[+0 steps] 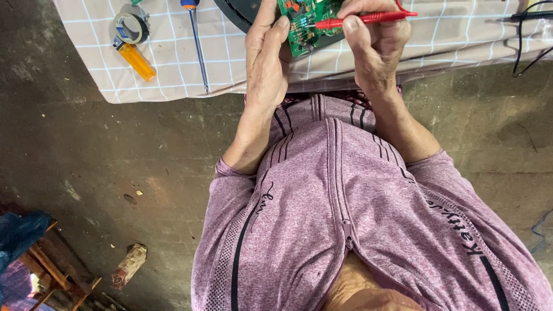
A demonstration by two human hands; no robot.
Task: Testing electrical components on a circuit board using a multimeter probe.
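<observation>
A green circuit board (303,23) lies at the near edge of a table covered with a beige checked cloth (167,69). My left hand (266,55) grips the board's left side, thumb on its face. My right hand (374,40) holds a red test probe (368,19) like a pen, its tip pointing left onto the board. Both forearms reach up from my purple zipped jacket (345,219).
On the cloth to the left lie a roll of tape (130,27), an orange lighter (137,60) and a thin screwdriver (197,43). Black leads (527,34) run at the far right. Below is a dark concrete floor (103,167), with wooden pieces (52,270) at lower left.
</observation>
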